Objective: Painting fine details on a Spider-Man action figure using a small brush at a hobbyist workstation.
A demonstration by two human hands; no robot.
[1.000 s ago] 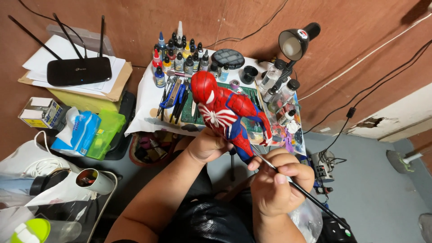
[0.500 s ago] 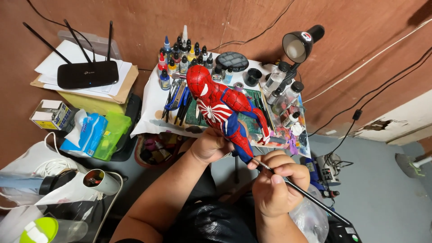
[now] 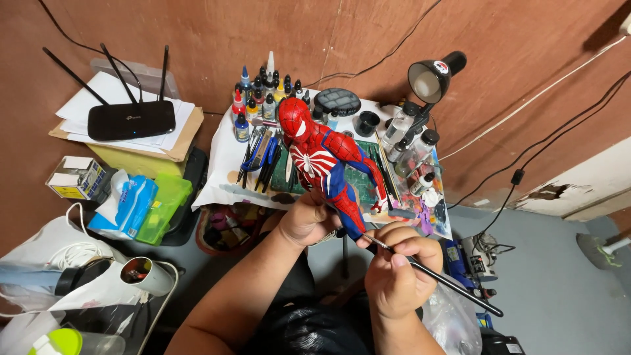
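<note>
The figure, a red and blue masked hero with a white spider mark on its chest, is held up over the small table, head toward the wall and legs toward the person; it leans, head to the left and legs running down to the right. The left hand is closed round its lower body from below, fingers wrapped tight on the hips and thigh; the right hand is curled shut on a thin black brush, pinched between thumb and forefingers, the tip touching the figure's lower leg just beside the left hand, the handle running off down to the right.

Behind the figure, on the table, lies a green cutting mat with a row of tools at its left edge; paint bottles stand crowded at the far left, a dark round palette and a black cup beside them; clear jars stand at the right, under a black desk lamp. Well apart to the left, a black router sits on papers over a cardboard box; below it a blue wipes pack and a green box.
</note>
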